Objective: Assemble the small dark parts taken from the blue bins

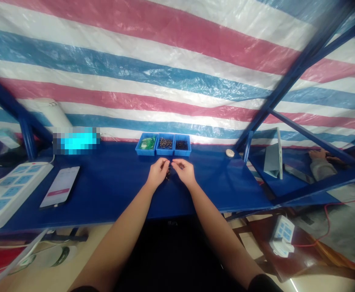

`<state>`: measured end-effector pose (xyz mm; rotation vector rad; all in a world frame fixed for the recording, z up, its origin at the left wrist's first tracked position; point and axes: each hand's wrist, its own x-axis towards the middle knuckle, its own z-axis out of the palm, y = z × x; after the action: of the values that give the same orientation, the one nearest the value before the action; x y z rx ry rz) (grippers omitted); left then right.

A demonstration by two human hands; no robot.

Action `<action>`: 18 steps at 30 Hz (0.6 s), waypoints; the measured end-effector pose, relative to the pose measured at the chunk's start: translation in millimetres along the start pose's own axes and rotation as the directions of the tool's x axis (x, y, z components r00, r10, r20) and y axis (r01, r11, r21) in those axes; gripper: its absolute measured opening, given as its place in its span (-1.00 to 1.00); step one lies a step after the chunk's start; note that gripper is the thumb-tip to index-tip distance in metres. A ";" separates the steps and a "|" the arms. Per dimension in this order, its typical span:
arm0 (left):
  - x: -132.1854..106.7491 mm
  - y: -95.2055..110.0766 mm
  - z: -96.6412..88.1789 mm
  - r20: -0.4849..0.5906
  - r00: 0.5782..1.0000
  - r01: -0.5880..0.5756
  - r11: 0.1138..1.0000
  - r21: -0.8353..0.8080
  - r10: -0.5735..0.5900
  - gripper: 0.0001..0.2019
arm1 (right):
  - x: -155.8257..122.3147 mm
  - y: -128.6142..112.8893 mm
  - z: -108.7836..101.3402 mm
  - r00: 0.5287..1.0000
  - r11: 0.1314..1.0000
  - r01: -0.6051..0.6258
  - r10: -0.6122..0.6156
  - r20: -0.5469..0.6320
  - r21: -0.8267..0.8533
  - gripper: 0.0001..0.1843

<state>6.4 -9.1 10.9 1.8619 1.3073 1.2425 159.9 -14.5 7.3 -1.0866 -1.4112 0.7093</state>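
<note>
My left hand (157, 172) and my right hand (184, 171) meet over the blue table (110, 190), just in front of three small blue bins. Both have their fingers pinched together on a small dark part (168, 172) held between them. The part is too small to name. The left bin (146, 144) holds green pieces. Small dark parts fill the middle bin (165, 144) and the right bin (182, 145).
A phone (60, 186) with a lit screen lies at the left beside a white power strip (9, 192). A small round white object (229, 153) sits right of the bins. Blue frame struts rise at both sides. Another person's hand (319, 154) rests at the far right.
</note>
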 end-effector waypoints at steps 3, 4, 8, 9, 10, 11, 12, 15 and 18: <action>-0.5 1.7 -0.7 0.004 1.000 0.008 1.000 -0.001 -0.008 -0.74 | 0.4 0.8 0.0 1.000 1.000 -0.005 0.005 -0.010 -0.002 -0.71; -0.7 2.2 -0.8 0.003 1.000 0.011 1.000 -0.011 -0.011 -0.74 | 0.6 1.3 0.0 1.000 1.000 -0.009 0.009 -0.014 0.001 -0.71; -1.0 2.7 -0.6 0.007 1.000 0.017 0.998 -0.055 -0.016 -0.76 | 1.1 2.2 -0.5 1.000 1.000 -0.019 0.019 -0.022 0.013 -0.71; -0.9 2.4 -0.4 0.010 1.000 0.017 0.998 -0.056 -0.016 -0.76 | 1.0 1.6 -0.5 1.000 1.000 -0.020 0.020 -0.017 0.015 -0.70; -0.7 2.1 -0.2 0.012 1.000 0.015 0.999 -0.052 -0.015 -0.76 | 0.8 0.7 -0.6 1.000 1.000 -0.021 0.022 -0.013 0.016 -0.70; -0.6 1.8 0.0 0.011 1.000 0.014 0.999 -0.045 -0.013 -0.76 | 0.5 -0.3 -0.6 1.000 1.000 -0.023 0.023 -0.007 0.016 -0.69; -0.4 1.6 0.1 0.008 1.000 0.012 0.999 -0.035 -0.012 -0.76 | 0.3 -1.4 -0.6 1.000 1.000 -0.024 0.024 0.000 0.015 -0.69; -0.4 1.6 0.1 0.000 1.000 0.011 1.000 -0.013 -0.011 -0.73 | -0.2 -3.4 -0.7 1.000 1.000 -0.019 0.018 0.015 0.008 -0.69; -0.9 2.3 -0.3 0.001 1.000 0.014 0.999 -0.031 -0.014 -0.73 | -0.3 -3.3 -0.8 1.000 1.000 -0.013 0.013 0.006 0.001 -0.70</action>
<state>7.0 -10.9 12.5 1.8290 1.2911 1.2480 159.9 -16.1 10.2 -1.0946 -1.4104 0.7231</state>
